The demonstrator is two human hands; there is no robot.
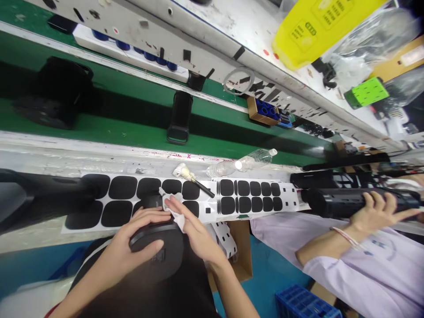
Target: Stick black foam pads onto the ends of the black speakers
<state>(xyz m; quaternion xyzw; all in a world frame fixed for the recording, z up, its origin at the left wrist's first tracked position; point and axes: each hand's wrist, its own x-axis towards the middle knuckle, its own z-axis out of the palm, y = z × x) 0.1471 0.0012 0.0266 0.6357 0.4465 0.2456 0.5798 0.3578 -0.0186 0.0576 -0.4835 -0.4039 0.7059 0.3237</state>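
Note:
My left hand is wrapped over a black rounded plastic part held against my lap at the bench edge. My right hand presses a small white cloth onto the top of that part with flat fingers. Just beyond lie white backing sheets with black rounded pads and a second sheet of smaller pads.
A small brush with a black handle and a clear plastic bottle lie behind the sheets. A green conveyor carries black parts. A co-worker's hand on the right holds a long black tube. A blue crate sits below.

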